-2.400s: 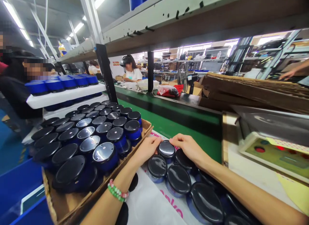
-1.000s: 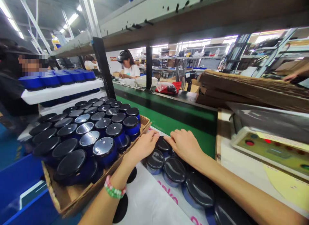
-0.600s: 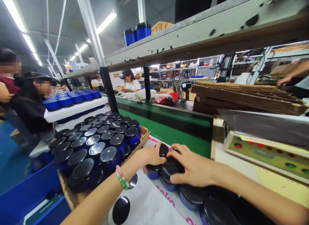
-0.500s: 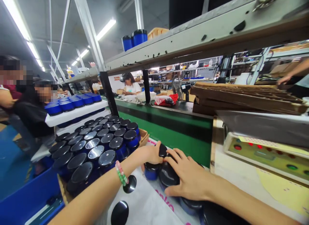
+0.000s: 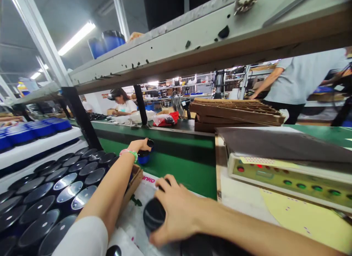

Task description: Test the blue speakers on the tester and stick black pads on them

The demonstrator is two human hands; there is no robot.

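Note:
My left hand (image 5: 142, 145), with a pink and green bead bracelet at its wrist, reaches out over the green belt (image 5: 176, 153). Its fingers are closed on a small black-topped piece, right above a blue jar (image 5: 143, 158) with a black lid. Nearer to me, my right hand (image 5: 173, 212) is wrapped round a black-lidded jar (image 5: 154, 215) on the white printed sheet (image 5: 136, 212). More dark lids show partly beneath my right forearm.
A box of black-lidded jars (image 5: 41, 208) fills the lower left. A control box (image 5: 288, 175) stands at right, cardboard dividers (image 5: 236, 114) behind it. Overhead runs a shelf (image 5: 170, 39). Two people are beyond the belt.
My left hand has moved away from my right hand, forward onto the belt, and a blue jar now stands there beneath it. The view has turned right, showing more of the person in grey.

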